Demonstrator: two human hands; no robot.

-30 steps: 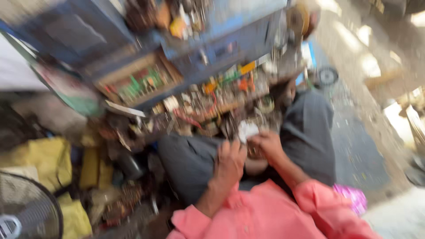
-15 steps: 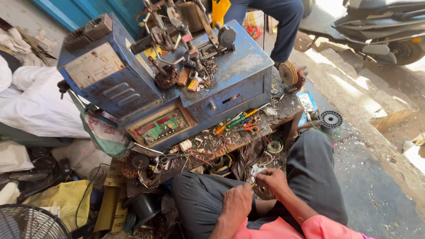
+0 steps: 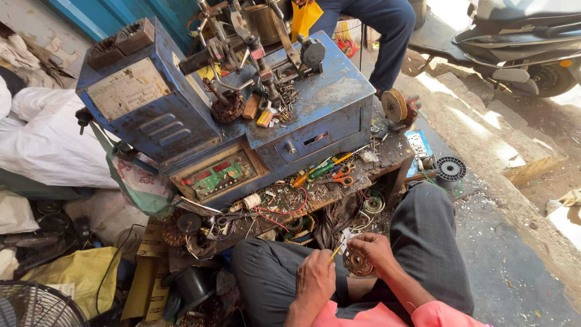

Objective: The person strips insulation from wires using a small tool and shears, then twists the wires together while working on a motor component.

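While the person sits cross-legged before the cluttered bench [image 3: 387, 163], the head view shows both hands low over the lap — the left hand [image 3: 315, 275] pinching a thin yellow tool [image 3: 336, 252], the right hand [image 3: 372, 249] curled around a small round wound coil [image 3: 354, 264]. That coil looks stiff and fairly dense, yet its fine windings seem fragile — best held by the outer rim. Behind stands a blue machine [image 3: 236, 115].

round copper-wound stator [image 3: 356, 263], face-up over lap, thin yellow stick [image 3: 336, 252] touching
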